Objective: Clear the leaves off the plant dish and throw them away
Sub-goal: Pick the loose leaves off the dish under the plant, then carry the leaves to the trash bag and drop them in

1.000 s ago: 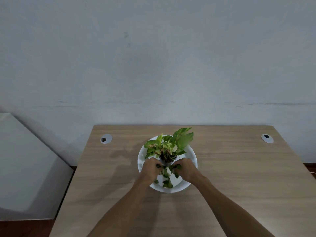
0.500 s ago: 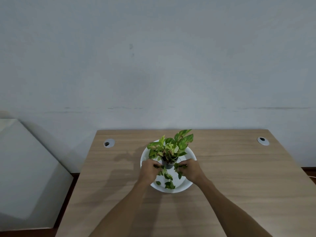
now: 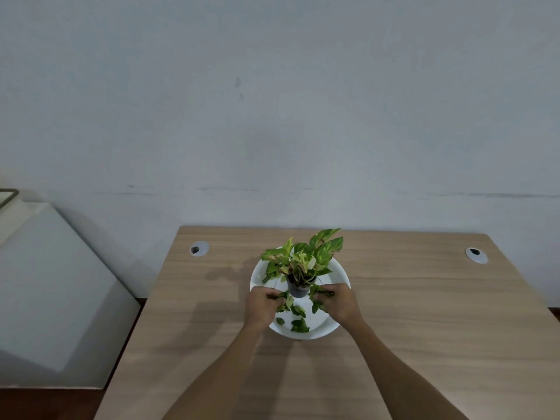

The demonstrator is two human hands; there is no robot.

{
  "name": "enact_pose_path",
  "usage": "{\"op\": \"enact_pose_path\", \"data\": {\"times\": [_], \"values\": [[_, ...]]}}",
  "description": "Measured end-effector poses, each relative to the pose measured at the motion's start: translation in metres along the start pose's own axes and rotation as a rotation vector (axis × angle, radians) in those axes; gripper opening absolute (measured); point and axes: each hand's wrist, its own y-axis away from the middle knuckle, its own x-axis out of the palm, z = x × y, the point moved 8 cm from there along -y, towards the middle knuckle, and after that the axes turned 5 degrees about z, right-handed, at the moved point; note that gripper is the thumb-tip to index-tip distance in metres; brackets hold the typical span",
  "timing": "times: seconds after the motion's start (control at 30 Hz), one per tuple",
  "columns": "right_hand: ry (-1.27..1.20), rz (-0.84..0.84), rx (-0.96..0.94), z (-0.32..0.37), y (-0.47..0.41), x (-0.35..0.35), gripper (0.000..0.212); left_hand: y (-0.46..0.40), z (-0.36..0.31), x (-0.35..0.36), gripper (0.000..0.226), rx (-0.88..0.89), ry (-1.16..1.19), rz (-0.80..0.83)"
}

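Note:
A round white plant dish (image 3: 339,275) sits mid-table with a small dark pot (image 3: 298,288) holding a green variegated plant (image 3: 306,256). Loose green leaves (image 3: 298,324) lie on the dish's near half. My left hand (image 3: 262,307) rests on the dish's left side, fingers closed on a few leaves. My right hand (image 3: 341,303) is on the right side, fingers pinched on leaves beside the pot. Both hands flank the pot.
The wooden table (image 3: 424,328) has two grey cable grommets, one at the back left (image 3: 199,248) and one at the back right (image 3: 476,254). A pale grey cabinet top (image 3: 45,298) stands to the left of the table. A plain wall lies behind.
Both hands have drawn slightly apart and gathered leaves in their fingers; fewer loose leaves lie between them. The camera view has shifted a little.

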Motion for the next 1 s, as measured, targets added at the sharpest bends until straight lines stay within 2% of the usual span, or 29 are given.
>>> {"op": "enact_pose_path", "data": {"times": [0.43,0.57,0.9,1.0], "values": [[-0.013,0.024,-0.017,-0.006,0.004,0.013,0.005,0.024,0.004,-0.004,0.019,-0.059,0.037,-0.128],[-0.008,0.04,-0.044,0.002,0.004,0.021,0.01,0.028,0.002,-0.012,0.019,-0.062,0.049,-0.153],[0.024,0.06,-0.086,0.03,0.001,0.038,0.014,0.035,0.021,-0.062,0.019,-0.106,0.139,-0.245],[0.007,0.103,-0.08,0.045,0.005,0.059,0.008,0.042,0.038,-0.08,0.016,-0.116,0.2,-0.243]]}}
